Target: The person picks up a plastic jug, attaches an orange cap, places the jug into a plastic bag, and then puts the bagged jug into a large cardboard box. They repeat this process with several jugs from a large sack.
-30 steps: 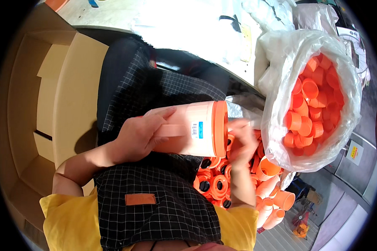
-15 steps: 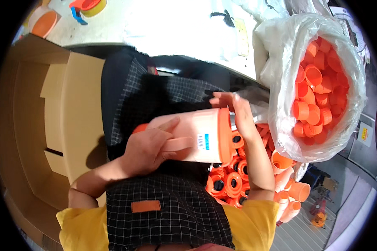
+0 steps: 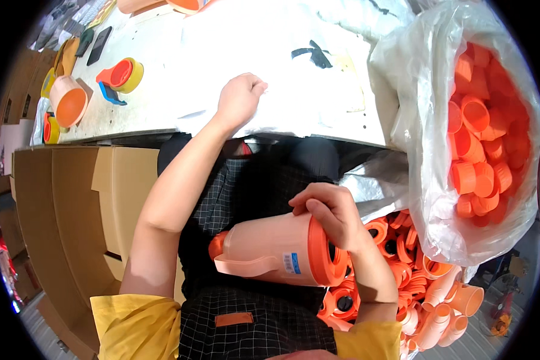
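Note:
A pale pink jug [image 3: 270,247] with a side handle, a small barcode label and an orange rim lies sideways across my lap. Its orange lid end points right. My right hand [image 3: 331,211] is bent over that end, fingers curled against the rim. My left hand [image 3: 240,101] is away from the jug, over the front of the table, with its fingers closed at the bright white sheeting [image 3: 246,48]. Glare and the hand itself hide whatever those fingers hold.
An open cardboard box [image 3: 72,210] stands at the left. A clear plastic bag [image 3: 429,198] of orange cups is at the right, above a heap of orange lids [image 3: 345,303] and pink bottles [image 3: 433,324]. A tape roll [image 3: 127,75] and an orange-mouthed cup [image 3: 69,103] sit on the table.
My left hand has let go of the jug's side and reached forward to the table. The jug has shifted slightly down and right, and my right hand has come onto its rim.

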### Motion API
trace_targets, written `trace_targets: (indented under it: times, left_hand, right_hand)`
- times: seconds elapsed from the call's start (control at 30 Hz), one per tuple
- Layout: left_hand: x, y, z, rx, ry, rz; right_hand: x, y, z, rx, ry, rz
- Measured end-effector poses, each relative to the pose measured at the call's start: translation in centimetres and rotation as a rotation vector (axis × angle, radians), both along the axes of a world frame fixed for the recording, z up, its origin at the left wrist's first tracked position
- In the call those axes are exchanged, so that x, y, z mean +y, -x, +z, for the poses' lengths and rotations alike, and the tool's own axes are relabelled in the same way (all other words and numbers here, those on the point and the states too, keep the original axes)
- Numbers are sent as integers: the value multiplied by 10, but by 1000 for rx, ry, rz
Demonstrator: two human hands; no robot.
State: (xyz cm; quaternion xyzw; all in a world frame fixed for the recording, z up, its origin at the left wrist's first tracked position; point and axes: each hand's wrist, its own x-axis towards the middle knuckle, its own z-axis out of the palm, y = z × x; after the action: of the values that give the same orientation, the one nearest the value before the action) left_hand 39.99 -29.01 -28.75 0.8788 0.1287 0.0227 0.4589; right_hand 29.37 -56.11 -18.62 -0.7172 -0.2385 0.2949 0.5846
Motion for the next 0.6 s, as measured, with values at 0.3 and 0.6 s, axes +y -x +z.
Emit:
trace_targets:
  times: [0.3, 0.6]
  left_hand:
    - [-26, 40, 54, 16, 604, -228]
    - [-73, 117, 101, 67, 521, -396]
  right_hand:
    - [26, -29, -35, 59, -39, -540]
    - [6, -26, -27, -68, 37, -485]
